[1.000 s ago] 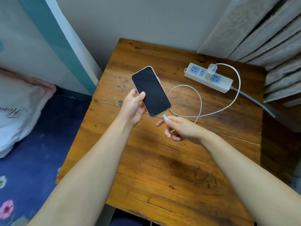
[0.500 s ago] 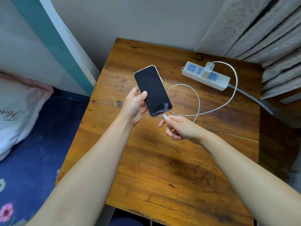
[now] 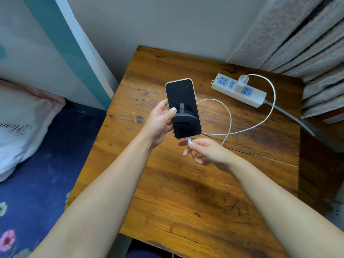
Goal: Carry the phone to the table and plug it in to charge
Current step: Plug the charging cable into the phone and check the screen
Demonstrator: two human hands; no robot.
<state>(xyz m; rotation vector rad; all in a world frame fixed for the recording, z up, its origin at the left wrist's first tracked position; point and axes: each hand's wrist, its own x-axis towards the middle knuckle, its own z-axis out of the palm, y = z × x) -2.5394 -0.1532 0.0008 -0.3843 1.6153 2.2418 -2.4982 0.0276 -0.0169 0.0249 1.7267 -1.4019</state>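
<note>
Above the wooden desk (image 3: 186, 192) the left hand (image 3: 160, 123) grips the phone (image 3: 183, 108) by its edge, screen up. The right hand (image 3: 206, 151) pinches the cable plug (image 3: 189, 140) just at the near end — best kept square to the port, pushed straight, phone held firm.

Phone and cable meet over the wooden table (image 3: 186, 192).
My left hand (image 3: 160, 121) grips the dark-screened phone (image 3: 183, 108); my right hand (image 3: 206, 151) pinches the white cable (image 3: 229, 118)'s connector at its bottom edge.
</note>
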